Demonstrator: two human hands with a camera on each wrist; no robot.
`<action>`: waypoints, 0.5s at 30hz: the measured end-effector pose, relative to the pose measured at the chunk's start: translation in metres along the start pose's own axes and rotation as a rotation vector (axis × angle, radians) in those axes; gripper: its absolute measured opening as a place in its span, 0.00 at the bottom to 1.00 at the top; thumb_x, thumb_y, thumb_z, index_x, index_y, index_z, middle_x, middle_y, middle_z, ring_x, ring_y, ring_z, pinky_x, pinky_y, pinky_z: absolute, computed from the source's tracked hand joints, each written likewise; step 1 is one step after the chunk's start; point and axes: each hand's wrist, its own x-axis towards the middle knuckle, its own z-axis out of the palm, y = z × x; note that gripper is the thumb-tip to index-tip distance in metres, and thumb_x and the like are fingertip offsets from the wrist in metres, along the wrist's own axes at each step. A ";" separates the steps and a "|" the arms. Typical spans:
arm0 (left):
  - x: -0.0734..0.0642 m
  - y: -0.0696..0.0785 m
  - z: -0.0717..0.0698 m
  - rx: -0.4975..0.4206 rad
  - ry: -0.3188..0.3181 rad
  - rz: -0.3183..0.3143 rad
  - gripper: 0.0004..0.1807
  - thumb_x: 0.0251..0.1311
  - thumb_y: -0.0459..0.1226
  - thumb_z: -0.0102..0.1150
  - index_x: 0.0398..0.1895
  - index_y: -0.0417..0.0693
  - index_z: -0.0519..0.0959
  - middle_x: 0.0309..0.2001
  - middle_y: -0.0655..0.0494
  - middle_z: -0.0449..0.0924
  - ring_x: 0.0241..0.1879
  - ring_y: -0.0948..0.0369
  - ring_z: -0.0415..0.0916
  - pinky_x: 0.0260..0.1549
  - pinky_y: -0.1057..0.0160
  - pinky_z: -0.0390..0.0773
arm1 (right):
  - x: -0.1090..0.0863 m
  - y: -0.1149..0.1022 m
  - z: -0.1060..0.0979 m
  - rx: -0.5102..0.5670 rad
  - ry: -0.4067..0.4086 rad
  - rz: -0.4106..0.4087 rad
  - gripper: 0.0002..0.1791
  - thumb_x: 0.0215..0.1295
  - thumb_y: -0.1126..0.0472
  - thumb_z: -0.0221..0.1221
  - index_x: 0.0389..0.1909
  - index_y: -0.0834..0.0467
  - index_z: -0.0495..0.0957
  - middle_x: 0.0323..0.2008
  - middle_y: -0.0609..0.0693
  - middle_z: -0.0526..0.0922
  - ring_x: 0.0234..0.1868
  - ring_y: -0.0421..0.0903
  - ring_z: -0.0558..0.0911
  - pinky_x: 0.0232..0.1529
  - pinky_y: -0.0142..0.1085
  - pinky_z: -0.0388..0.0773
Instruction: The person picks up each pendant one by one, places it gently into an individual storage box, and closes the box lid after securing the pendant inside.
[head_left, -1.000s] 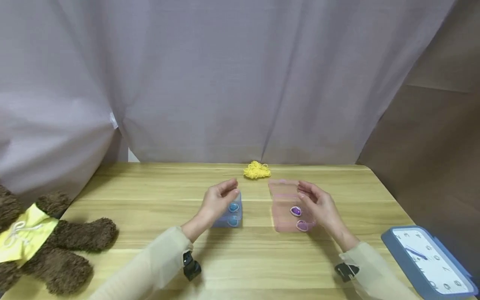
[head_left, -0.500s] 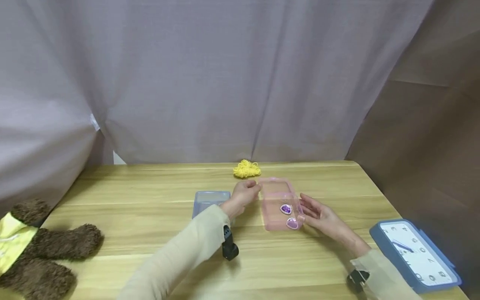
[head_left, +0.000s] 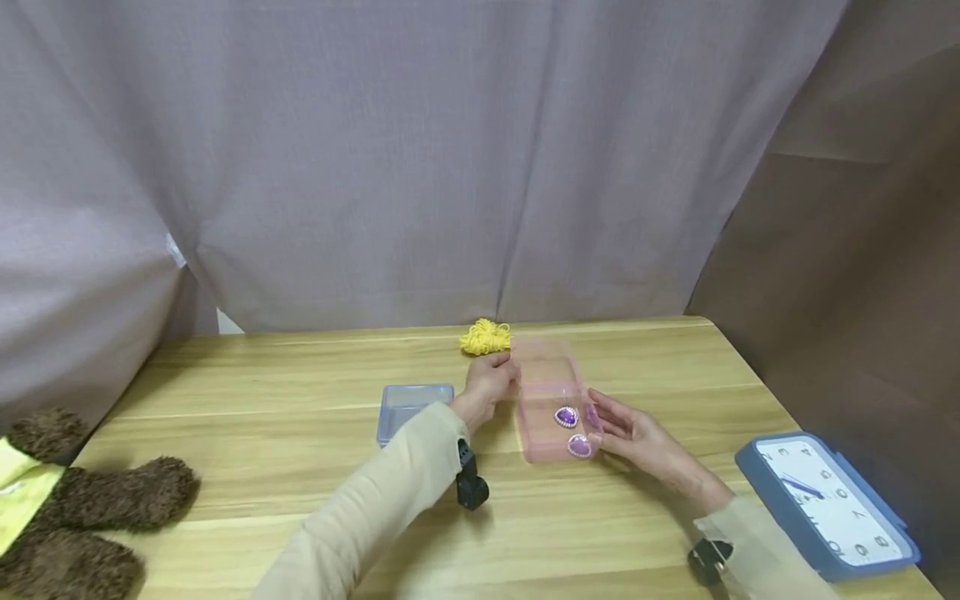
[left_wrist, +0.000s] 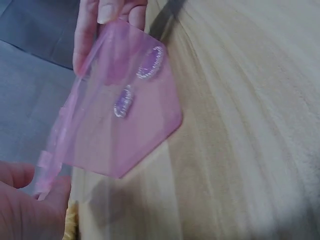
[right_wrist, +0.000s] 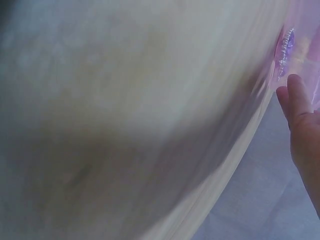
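Note:
A translucent pink plastic box [head_left: 543, 446] stands with its lid [head_left: 547, 358] tilted up at the back. Two purple gems with beaded white rims, one gem [head_left: 567, 417] behind the other gem [head_left: 580, 446], show in its near part. My left hand [head_left: 487, 385] pinches the lid's far left edge; in the left wrist view its thumb and fingers meet at the lid's corner. At the box's right side my right hand [head_left: 630, 433] holds the wall between thumb and fingers. In the right wrist view, that hand is partly cut off beside a gem [right_wrist: 286, 52].
A blue translucent box [head_left: 405, 408] lies left of the left hand, partly behind the sleeve. Yellow cord [head_left: 485, 337] is bundled at the table's back. A blue clock [head_left: 832, 500] lies at the right; a brown plush toy [head_left: 112, 500] in yellow lies at the left.
My left hand has left the blue box and moved right to the pink lid, which now rises. The right hand has settled against the pink box's side. The head view has shifted right.

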 end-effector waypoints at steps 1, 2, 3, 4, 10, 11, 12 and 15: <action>-0.016 0.017 0.000 0.019 0.007 -0.005 0.22 0.61 0.33 0.55 0.59 0.36 0.72 0.44 0.48 0.82 0.36 0.60 0.80 0.35 0.64 0.83 | 0.000 -0.001 0.000 -0.004 0.000 -0.002 0.42 0.64 0.65 0.57 0.71 0.68 0.43 0.70 0.70 0.47 0.69 0.66 0.53 0.57 0.22 0.66; -0.033 0.034 0.000 0.044 0.010 0.014 0.21 0.62 0.34 0.55 0.59 0.37 0.72 0.46 0.47 0.81 0.39 0.59 0.79 0.37 0.64 0.82 | 0.000 -0.001 0.000 -0.010 0.001 -0.006 0.42 0.64 0.65 0.57 0.71 0.68 0.44 0.70 0.70 0.48 0.69 0.66 0.53 0.56 0.22 0.67; -0.047 0.048 0.001 0.077 0.019 0.025 0.21 0.64 0.35 0.54 0.59 0.38 0.72 0.49 0.46 0.80 0.42 0.58 0.79 0.41 0.63 0.81 | 0.000 -0.001 0.001 -0.015 0.000 -0.009 0.42 0.64 0.65 0.57 0.71 0.68 0.44 0.69 0.70 0.48 0.68 0.66 0.54 0.56 0.21 0.67; -0.060 0.061 0.002 0.104 0.029 0.025 0.21 0.65 0.38 0.53 0.59 0.39 0.72 0.51 0.45 0.79 0.46 0.56 0.77 0.44 0.62 0.80 | 0.000 -0.002 0.001 -0.026 0.004 -0.016 0.41 0.64 0.65 0.57 0.71 0.69 0.44 0.69 0.71 0.48 0.68 0.67 0.54 0.56 0.21 0.67; -0.094 0.084 0.007 0.211 0.057 0.098 0.27 0.65 0.52 0.50 0.54 0.38 0.73 0.49 0.44 0.77 0.49 0.51 0.75 0.50 0.57 0.77 | -0.001 -0.003 0.004 -0.035 0.025 -0.031 0.40 0.64 0.65 0.57 0.70 0.71 0.45 0.68 0.72 0.50 0.67 0.68 0.56 0.56 0.24 0.68; -0.099 0.083 0.006 0.234 0.061 0.110 0.27 0.64 0.53 0.50 0.52 0.39 0.74 0.49 0.45 0.78 0.49 0.52 0.75 0.51 0.56 0.76 | 0.000 -0.003 0.005 -0.028 0.030 -0.030 0.40 0.64 0.65 0.57 0.70 0.71 0.45 0.68 0.72 0.50 0.67 0.68 0.56 0.56 0.24 0.68; -0.103 0.083 0.005 0.257 0.060 0.125 0.27 0.63 0.55 0.51 0.50 0.40 0.74 0.48 0.46 0.78 0.49 0.52 0.75 0.51 0.56 0.76 | 0.000 -0.003 0.005 -0.021 0.036 -0.028 0.40 0.64 0.66 0.57 0.70 0.71 0.46 0.68 0.72 0.50 0.67 0.68 0.56 0.56 0.25 0.69; -0.113 0.076 0.003 0.287 0.046 0.164 0.25 0.62 0.54 0.53 0.47 0.41 0.75 0.48 0.47 0.79 0.51 0.52 0.75 0.55 0.56 0.74 | 0.000 -0.003 0.008 0.017 0.044 -0.017 0.39 0.64 0.67 0.56 0.69 0.72 0.46 0.67 0.72 0.51 0.66 0.67 0.57 0.57 0.28 0.70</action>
